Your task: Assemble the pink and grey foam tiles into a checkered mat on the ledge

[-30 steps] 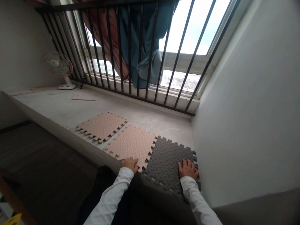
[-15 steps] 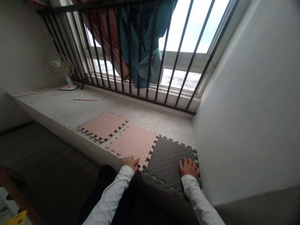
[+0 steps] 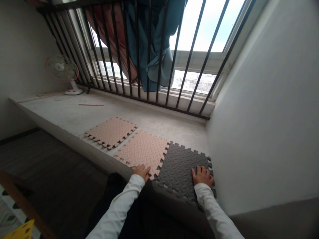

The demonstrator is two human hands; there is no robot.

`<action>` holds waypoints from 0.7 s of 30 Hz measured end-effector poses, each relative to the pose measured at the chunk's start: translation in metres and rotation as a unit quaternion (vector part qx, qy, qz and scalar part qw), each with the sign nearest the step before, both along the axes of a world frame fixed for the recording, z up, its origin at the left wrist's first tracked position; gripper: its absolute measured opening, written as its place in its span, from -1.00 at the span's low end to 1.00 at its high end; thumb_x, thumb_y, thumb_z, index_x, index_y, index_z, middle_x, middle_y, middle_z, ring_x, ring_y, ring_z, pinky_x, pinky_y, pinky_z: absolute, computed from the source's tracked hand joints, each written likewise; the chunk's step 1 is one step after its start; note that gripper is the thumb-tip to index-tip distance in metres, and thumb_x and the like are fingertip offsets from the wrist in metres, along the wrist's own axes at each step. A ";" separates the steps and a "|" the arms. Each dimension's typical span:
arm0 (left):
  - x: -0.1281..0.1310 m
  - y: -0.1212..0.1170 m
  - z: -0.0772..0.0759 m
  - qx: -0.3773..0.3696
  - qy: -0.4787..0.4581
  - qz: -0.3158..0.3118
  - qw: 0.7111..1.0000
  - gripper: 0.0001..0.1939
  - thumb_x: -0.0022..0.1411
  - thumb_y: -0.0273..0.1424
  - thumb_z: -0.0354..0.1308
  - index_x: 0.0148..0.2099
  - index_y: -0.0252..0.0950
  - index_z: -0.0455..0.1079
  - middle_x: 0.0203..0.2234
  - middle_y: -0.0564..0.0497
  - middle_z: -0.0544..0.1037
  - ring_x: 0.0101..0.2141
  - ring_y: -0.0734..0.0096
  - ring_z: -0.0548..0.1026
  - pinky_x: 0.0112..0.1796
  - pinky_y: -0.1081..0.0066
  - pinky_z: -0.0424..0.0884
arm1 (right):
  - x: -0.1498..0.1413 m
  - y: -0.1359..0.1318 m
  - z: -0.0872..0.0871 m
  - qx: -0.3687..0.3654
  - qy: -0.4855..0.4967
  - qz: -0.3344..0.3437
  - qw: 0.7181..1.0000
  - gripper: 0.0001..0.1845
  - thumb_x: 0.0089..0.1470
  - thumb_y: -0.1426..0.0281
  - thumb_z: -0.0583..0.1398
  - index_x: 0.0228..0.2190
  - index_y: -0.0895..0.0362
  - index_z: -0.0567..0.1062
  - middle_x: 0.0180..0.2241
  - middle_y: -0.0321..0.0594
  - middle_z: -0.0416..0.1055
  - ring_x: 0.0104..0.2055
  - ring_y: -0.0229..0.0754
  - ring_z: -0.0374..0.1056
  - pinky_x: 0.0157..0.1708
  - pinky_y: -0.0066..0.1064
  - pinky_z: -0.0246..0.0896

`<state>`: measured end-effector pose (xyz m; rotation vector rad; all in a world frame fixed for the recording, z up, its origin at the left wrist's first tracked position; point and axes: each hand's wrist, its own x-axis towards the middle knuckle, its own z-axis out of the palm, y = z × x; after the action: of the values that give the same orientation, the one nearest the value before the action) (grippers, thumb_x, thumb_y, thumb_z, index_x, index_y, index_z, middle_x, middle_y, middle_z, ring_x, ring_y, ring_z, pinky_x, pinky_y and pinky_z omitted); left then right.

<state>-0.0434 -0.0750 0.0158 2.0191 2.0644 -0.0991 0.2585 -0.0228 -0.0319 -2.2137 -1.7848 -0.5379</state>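
My left hand (image 3: 142, 172) lies flat, fingers spread, on the near edge of the middle pink foam tile (image 3: 142, 150), right beside the toothed seam where that tile locks into the dark grey foam tile (image 3: 181, 167). My right hand (image 3: 203, 176) is also open and flat, pressed palm-down on the grey tile's near right corner, close to the white wall (image 3: 261, 116). Neither hand grips anything; both simply press down on foam.

From the head camera, the only view, the grey tile lies directly ahead of me and between my two hands, its near edge hanging slightly over the front lip of the concrete ledge (image 3: 74, 116). The right hand sits on it outright, so it is the nearer hand; the left only reaches its left seam. The row of tiles runs from the right corner away to the left and a little back: grey, then the joined pink tile, then a second pink foam tile (image 3: 111, 132) that lies just apart, with a thin gap showing.

Further back on the ledge a thin strip (image 3: 91, 104) lies loose and a small fan (image 3: 62, 69) stands at the far left. Black window bars (image 3: 159, 66) rise behind, with a teal curtain (image 3: 154, 43) bunched beyond them. My white sleeves (image 3: 119, 209) reach up from below.
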 end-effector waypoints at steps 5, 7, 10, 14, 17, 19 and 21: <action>0.004 -0.004 0.006 0.005 0.006 0.015 1.000 -0.59 0.06 -0.34 -0.10 0.00 -0.01 0.21 -0.19 -0.08 0.35 -0.15 0.16 0.22 -0.24 0.23 0.12 | 0.001 0.000 0.000 -0.001 -0.001 0.001 1.000 -0.59 0.01 0.17 -0.07 -0.23 0.11 0.39 -0.13 -0.12 0.29 -0.10 -0.07 0.09 -0.18 -0.17 -0.12; 0.009 -0.008 0.009 0.032 0.005 0.029 0.999 -0.61 0.07 -0.25 -0.10 -0.01 0.00 0.22 -0.15 -0.10 0.33 -0.11 0.11 0.17 -0.22 0.19 0.09 | 0.001 0.000 -0.001 -0.007 -0.002 -0.002 1.000 -0.59 0.01 0.17 -0.07 -0.22 0.10 0.39 -0.12 -0.13 0.28 -0.09 -0.07 0.08 -0.18 -0.18 -0.12; 0.021 -0.014 0.010 0.066 -0.030 -0.034 0.997 -0.60 0.08 -0.15 -0.11 0.00 0.04 0.20 -0.09 -0.08 0.27 -0.08 0.12 0.13 -0.19 0.16 0.05 | 0.001 0.000 -0.001 -0.010 -0.002 -0.005 1.000 -0.59 0.01 0.17 -0.08 -0.22 0.08 0.39 -0.11 -0.14 0.28 -0.09 -0.07 0.08 -0.17 -0.18 -0.13; 0.035 -0.016 0.002 0.082 -0.040 -0.086 0.992 -0.62 0.07 -0.14 -0.08 -0.02 0.06 0.21 -0.06 -0.05 0.24 -0.07 0.16 0.12 -0.17 0.15 0.03 | 0.000 -0.001 0.002 -0.008 0.002 -0.003 1.000 -0.58 0.02 0.16 -0.09 -0.22 0.09 0.39 -0.12 -0.14 0.28 -0.09 -0.09 0.08 -0.17 -0.19 -0.12; 0.039 -0.016 -0.004 0.074 -0.027 -0.067 0.995 -0.64 0.07 -0.15 -0.06 -0.04 0.06 0.23 -0.03 -0.04 0.21 -0.07 0.16 0.12 -0.17 0.14 0.03 | -0.001 -0.001 0.004 -0.012 0.007 -0.001 1.000 -0.59 0.02 0.17 -0.09 -0.22 0.10 0.38 -0.12 -0.13 0.28 -0.09 -0.08 0.09 -0.16 -0.18 -0.12; 0.039 -0.016 -0.004 0.060 -0.029 -0.058 0.996 -0.64 0.07 -0.15 -0.07 -0.04 0.07 0.23 -0.01 -0.03 0.20 -0.06 0.15 0.12 -0.17 0.14 0.04 | -0.001 -0.002 0.005 -0.016 0.011 -0.001 1.000 -0.59 0.02 0.18 -0.08 -0.22 0.11 0.38 -0.11 -0.13 0.28 -0.09 -0.07 0.09 -0.16 -0.17 -0.12; 0.037 -0.014 -0.002 0.047 -0.037 -0.063 0.996 -0.63 0.08 -0.14 -0.09 -0.02 0.07 0.22 -0.01 -0.03 0.19 -0.07 0.14 0.12 -0.17 0.12 0.05 | -0.001 -0.002 0.006 -0.021 0.013 -0.002 1.000 -0.59 0.02 0.18 -0.08 -0.21 0.11 0.38 -0.11 -0.13 0.28 -0.09 -0.07 0.09 -0.16 -0.17 -0.12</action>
<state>-0.0062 -0.0892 0.0136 2.1726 1.9311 0.0508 0.2570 -0.0246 -0.0264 -2.2423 -1.7937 -0.4748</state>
